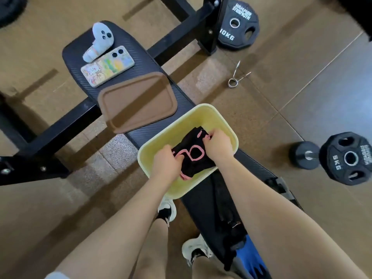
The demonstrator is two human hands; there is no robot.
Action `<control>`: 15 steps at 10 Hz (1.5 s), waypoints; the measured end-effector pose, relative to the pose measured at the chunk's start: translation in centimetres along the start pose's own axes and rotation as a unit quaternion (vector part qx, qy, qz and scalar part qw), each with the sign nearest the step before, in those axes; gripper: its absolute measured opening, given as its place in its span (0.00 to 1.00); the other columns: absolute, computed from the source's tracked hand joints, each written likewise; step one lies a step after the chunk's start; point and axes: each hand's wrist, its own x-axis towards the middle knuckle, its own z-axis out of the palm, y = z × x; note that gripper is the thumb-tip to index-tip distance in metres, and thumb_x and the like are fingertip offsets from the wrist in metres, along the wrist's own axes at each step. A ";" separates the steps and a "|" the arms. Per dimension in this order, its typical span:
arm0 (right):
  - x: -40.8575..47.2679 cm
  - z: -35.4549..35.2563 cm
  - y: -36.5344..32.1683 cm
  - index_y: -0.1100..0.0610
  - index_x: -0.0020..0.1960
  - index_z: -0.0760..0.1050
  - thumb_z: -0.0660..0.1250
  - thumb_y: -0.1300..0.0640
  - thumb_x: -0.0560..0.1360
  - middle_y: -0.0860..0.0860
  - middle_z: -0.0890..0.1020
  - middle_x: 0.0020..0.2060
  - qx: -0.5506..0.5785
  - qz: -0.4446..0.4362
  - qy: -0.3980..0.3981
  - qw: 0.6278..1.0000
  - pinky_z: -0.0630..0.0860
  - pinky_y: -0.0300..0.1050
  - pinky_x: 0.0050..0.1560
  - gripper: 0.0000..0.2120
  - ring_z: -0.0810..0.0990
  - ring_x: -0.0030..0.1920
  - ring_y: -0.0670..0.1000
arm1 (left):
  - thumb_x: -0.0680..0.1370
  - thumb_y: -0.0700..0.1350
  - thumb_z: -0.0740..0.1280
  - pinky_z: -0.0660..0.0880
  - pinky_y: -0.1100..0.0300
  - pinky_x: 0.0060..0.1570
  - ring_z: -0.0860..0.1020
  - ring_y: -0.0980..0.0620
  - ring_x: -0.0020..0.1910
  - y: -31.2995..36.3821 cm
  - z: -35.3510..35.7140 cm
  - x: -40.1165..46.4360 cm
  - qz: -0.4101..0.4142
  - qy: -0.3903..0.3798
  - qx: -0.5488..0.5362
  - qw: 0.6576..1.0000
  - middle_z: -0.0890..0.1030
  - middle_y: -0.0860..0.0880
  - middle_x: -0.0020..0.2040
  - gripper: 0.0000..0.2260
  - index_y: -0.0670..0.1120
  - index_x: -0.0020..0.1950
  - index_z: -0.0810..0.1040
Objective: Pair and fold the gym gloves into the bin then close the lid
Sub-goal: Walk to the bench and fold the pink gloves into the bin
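Observation:
A pale yellow bin stands open on the black bench. Inside it lies a folded pair of black gym gloves with pink trim. My left hand grips the gloves' near left edge, and my right hand pinches their far right edge, both inside the bin. The brown lid lies flat on the bench just beyond the bin. Black gloves and a blue glove lie on the bench near my right forearm.
A phone and a white controller rest at the bench's far end. On the floor sit a 10 kg plate, a 5 kg plate, a dumbbell and a spring collar. My shoes stand left of the bench.

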 end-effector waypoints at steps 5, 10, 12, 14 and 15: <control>1.0 1.6 -0.7 0.59 0.71 0.61 0.59 0.66 0.75 0.58 0.68 0.68 -0.140 -0.064 -0.114 0.981 0.67 0.52 0.66 0.25 0.67 0.67 0.59 | 0.77 0.41 0.58 0.53 0.51 0.72 0.50 0.43 0.75 -1.0 2.4 2.0 0.157 -0.030 0.246 0.956 0.48 0.43 0.76 0.30 0.43 0.75 0.47; 3.9 3.9 0.2 0.55 0.74 0.56 0.52 0.69 0.75 0.56 0.57 0.74 -0.108 0.012 -0.227 0.968 0.63 0.48 0.70 0.28 0.63 0.71 0.59 | 0.75 0.39 0.57 0.70 0.44 0.64 0.71 0.36 0.64 -3.7 4.3 4.9 -0.216 -0.108 -0.074 0.967 0.69 0.34 0.67 0.19 0.37 0.66 0.68; 4.6 4.9 0.4 0.55 0.76 0.43 0.53 0.65 0.77 0.53 0.42 0.77 -0.169 0.010 -0.243 0.955 0.55 0.47 0.74 0.31 0.52 0.76 0.55 | 0.75 0.36 0.59 0.60 0.49 0.69 0.58 0.38 0.72 -0.3 3.9 3.3 -0.154 0.029 -0.045 0.987 0.53 0.36 0.74 0.30 0.37 0.74 0.49; 4.2 4.7 0.6 0.52 0.76 0.46 0.55 0.65 0.76 0.54 0.42 0.76 -0.217 -0.003 -0.239 0.947 0.58 0.50 0.73 0.32 0.50 0.76 0.56 | 0.76 0.36 0.54 0.53 0.48 0.73 0.47 0.38 0.75 -2.4 4.9 2.5 0.098 -0.112 0.219 0.964 0.46 0.39 0.75 0.30 0.51 0.76 0.49; 3.4 3.7 0.4 0.53 0.72 0.59 0.60 0.64 0.73 0.57 0.54 0.72 -0.329 -0.080 -0.147 0.930 0.66 0.51 0.66 0.28 0.60 0.69 0.59 | 0.75 0.34 0.52 0.54 0.46 0.73 0.42 0.37 0.75 -2.2 5.4 3.2 0.069 -0.181 0.239 0.952 0.41 0.37 0.75 0.33 0.56 0.76 0.46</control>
